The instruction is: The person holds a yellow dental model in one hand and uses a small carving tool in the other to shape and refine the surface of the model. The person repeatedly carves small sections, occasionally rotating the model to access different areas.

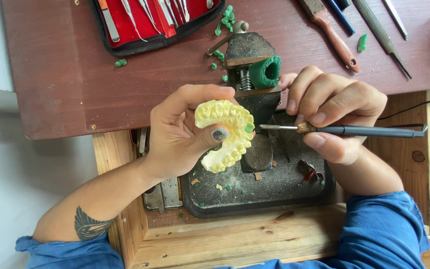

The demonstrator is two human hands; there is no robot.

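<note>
Reddish-brown bench (65, 74) over open wooden drawer (235, 239), pale floor, my left hand (180, 129) gripping yellow dental cast (227, 134), arch opening toward me, my right hand (334, 112) pinching carving tool (344, 130) lying level, tip pointing left at cast.

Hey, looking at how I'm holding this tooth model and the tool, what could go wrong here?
The carving tool's metal tip sits right at the yellow dental cast, beside the left hand's thumb, so a slip might jab it. The cast is held in the air by fingers alone, over the black tray; dropped, it could chip. Green wax bits lie scattered on the table.
</note>
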